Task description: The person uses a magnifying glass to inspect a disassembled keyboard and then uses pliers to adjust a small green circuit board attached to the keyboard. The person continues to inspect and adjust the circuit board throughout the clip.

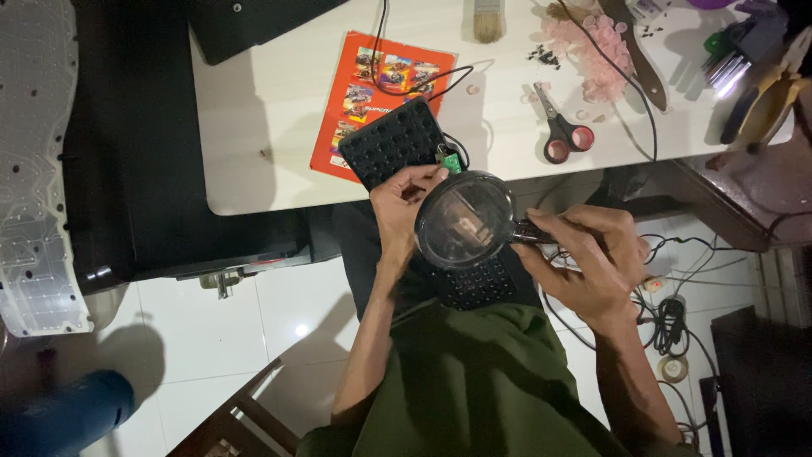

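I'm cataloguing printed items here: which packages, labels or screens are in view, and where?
Orange-red printed card or booklet: flat on the white table, rectangular, with small colourful pictures, partly under a black studded panel.
No screens or signs are visible.

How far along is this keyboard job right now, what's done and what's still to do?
Done: the keyboard looks taken apart, with the clear sheet set aside, and the pink caps and small screws lying on the table. In hand: the left hand holds the black keyboard part while the right hand holds a magnifying glass over it. Left: judging by the loose parts, putting everything back.
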